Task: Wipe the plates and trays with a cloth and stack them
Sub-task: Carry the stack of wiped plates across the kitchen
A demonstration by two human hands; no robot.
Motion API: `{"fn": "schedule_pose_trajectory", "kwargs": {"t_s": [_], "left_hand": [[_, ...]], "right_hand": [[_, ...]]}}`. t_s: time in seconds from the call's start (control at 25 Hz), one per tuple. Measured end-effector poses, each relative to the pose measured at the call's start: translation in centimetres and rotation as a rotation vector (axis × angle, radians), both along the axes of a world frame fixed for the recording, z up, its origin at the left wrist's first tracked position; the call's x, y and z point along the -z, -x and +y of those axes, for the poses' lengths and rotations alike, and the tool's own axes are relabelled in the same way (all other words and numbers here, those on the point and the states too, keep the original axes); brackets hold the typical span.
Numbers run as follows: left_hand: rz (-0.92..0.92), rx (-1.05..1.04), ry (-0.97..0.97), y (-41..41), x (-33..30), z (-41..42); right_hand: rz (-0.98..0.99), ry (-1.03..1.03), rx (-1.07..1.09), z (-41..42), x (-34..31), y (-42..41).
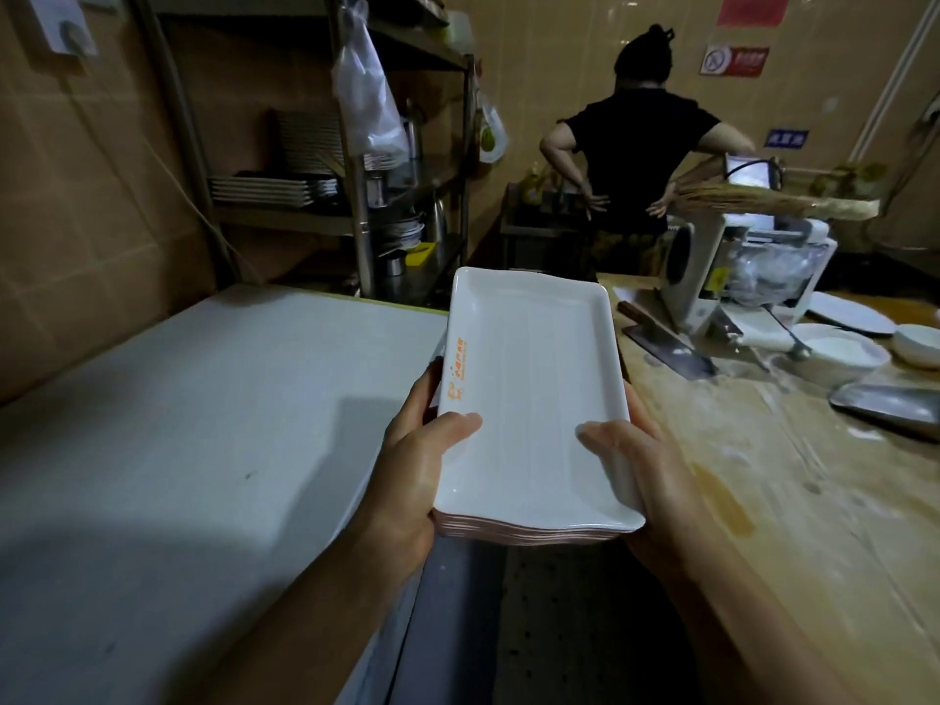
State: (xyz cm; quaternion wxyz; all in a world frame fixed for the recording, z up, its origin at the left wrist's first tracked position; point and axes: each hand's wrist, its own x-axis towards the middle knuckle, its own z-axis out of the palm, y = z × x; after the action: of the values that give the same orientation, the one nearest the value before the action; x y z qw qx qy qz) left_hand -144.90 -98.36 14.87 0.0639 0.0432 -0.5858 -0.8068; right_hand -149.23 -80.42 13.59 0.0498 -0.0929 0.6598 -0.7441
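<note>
A stack of several white rectangular plates (534,379) with orange print along the left rim hangs in the air in the middle of the head view. My left hand (412,465) grips the stack's left near edge, thumb on the top plate, fingers underneath. My right hand (646,465) grips the right near edge the same way. The stack is above the gap between two counters. No cloth is in sight.
A grey counter (178,424) lies to the left, a floured wooden worktop (763,475) to the right with a cleaver (666,343), a machine (737,277), bowls and a metal tray (890,404). A metal rack (325,195) holds plates at the back. A person (641,180) stands ahead.
</note>
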Motion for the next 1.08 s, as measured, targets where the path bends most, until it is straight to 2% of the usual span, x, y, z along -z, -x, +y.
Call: {"fn": "schedule_pose_trajectory", "kwargs": {"t_s": [0.44, 0.76, 1.08], "left_hand": [[0.016, 0.008, -0.031, 26.7, -1.1, 0.3], [0.003, -0.173, -0.033, 43.7, -1.5, 0.2], [0.007, -0.219, -0.088, 58.1, -0.2, -3.6]], "right_hand": [[0.0, 0.07, -0.03, 0.2, -1.0, 26.7], [-0.028, 0.079, -0.136, -0.6, -2.1, 45.5], [-0.06, 0.09, -0.19, -5.0, -0.8, 61.0]]}}
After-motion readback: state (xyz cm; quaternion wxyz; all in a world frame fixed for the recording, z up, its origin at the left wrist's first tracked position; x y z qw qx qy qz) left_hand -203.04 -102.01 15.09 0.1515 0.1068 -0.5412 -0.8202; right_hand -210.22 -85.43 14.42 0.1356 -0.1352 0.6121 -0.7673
